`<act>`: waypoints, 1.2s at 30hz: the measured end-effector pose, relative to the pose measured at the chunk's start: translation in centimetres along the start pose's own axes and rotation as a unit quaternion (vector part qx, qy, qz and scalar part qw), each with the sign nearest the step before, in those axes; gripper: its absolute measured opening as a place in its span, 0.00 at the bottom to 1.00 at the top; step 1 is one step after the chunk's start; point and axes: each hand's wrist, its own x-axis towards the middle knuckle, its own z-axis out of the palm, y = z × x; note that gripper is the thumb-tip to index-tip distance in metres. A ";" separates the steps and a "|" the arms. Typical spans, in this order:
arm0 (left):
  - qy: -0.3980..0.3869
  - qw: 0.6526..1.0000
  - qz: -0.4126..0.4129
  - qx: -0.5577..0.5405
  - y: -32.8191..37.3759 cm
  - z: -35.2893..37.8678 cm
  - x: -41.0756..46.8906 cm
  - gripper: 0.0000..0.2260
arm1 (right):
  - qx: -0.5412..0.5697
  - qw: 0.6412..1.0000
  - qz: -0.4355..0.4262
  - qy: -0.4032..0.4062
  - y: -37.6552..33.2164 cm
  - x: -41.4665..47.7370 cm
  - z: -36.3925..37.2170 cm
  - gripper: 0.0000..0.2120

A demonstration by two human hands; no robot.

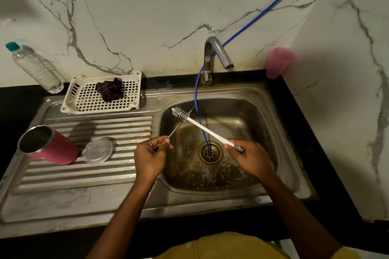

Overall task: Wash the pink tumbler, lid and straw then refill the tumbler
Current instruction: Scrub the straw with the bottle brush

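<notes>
Head view, and we're looking straight down over the sink [271,132]. The left hand [150,153] pinches the thin straw [179,126] near its lower end, fingers curled round it, tip angled up and away over the basin. The right hand [250,157] grips the white-handled brush [208,131] by its tail, bristles up by the straw's far end. The two cross over the basin, and we read that as lining the bristles up with the straw's mouth, with any drips falling into the drain.

Off to the left, the pink tumbler [52,147] sits tilted on the ribbed drainboard [94,124], open mouth towards us. The clear lid [97,150] lies just beside it, touching or nearly so. Both seem parked there to wait their turn or to drain; we can't tell which.

A blue hose [196,90] runs down past the tap [216,52] into the drain hole. No water shows at the spout.

Behind the drainboard sit a white basket [134,82] with a dark cloth [109,89] and a clear bottle [37,69].

Writing? None we can read: no label or brand on the tumbler, bottle or brush.
</notes>
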 end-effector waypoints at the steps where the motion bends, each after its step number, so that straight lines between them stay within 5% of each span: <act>1: 0.000 1.000 0.003 -0.001 0.1 0.0 0.0 0.05 | 0.007 1.000 0.004 0.008 0.1 0.3 0.1 0.10; 18: 0.004 0.998 -0.011 -0.061 -0.1 -0.4 -0.3 0.06 | 0.124 0.985 0.062 0.106 1.8 1.6 -0.7 0.10; 21: 0.002 0.998 -0.019 -0.060 -0.2 -0.2 -0.1 0.06 | 0.148 0.988 -0.008 0.048 0.6 0.6 -1.2 0.07; 25: 0.000 0.999 0.004 -0.038 0.3 0.0 -0.2 0.06 | 0.047 0.994 -0.079 -0.060 -0.1 -0.7 -1.1 0.06; 32: -0.008 0.999 0.016 -0.035 0.5 0.0 -0.7 0.08 | 0.039 0.994 0.044 0.088 2.4 1.3 -1.4 0.10; 36: -0.006 0.998 -0.009 -0.058 0.4 -0.3 -0.7 0.06 | 0.008 0.995 0.047 0.085 3.1 1.6 -2.3 0.11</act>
